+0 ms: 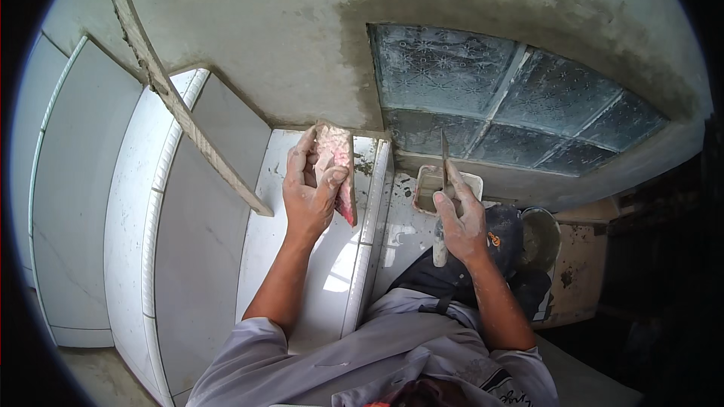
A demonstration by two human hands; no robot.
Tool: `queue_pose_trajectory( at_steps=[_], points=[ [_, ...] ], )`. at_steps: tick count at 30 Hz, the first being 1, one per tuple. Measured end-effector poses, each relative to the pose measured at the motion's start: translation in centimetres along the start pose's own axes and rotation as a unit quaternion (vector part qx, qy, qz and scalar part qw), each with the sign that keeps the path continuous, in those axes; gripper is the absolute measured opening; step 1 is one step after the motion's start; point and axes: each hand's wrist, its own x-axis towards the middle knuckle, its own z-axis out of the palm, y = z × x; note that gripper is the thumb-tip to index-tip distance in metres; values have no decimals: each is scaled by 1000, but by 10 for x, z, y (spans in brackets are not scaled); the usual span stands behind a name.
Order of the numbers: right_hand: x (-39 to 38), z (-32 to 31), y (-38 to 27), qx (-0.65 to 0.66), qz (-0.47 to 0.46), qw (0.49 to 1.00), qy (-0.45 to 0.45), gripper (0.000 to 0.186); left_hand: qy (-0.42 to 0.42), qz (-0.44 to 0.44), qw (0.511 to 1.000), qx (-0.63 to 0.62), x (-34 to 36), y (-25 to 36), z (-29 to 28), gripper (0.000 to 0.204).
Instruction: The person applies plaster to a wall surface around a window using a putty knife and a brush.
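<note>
My left hand [309, 188], coated in pale dust, is closed on the edge of a rough pink-and-white slab [343, 157]. It looks like a worn sponge or foam piece; I cannot tell which. The slab is held above a white tiled step. In my right hand [461, 222] is a trowel-like tool [446, 149], its narrow blade pointing up and away and its light handle showing below my fingers. The blade is seen nearly edge-on. Just behind it, a small pale tub [428, 190] with greyish contents stands on the lower tiled surface.
A wooden strip [192, 124] leans diagonally from the wall onto the step [260, 264]. More white tiled steps [136, 203] rise on the left. Ahead is a patterned glass-block window [490, 98] in a plastered wall. A bucket [541, 237] stands beyond my right knee.
</note>
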Motion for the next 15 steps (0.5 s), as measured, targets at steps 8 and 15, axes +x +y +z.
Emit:
queue_pose_trajectory(
  at_steps=[8, 15],
  points=[
    [-36, -25, 39, -40, -11, 995, 88, 57, 147, 337, 898, 242, 89, -9, 59, 72],
    [-43, -31, 45, -24, 14, 997, 76, 57, 219, 317, 880, 277, 107, -52, 39, 62]
  ],
)
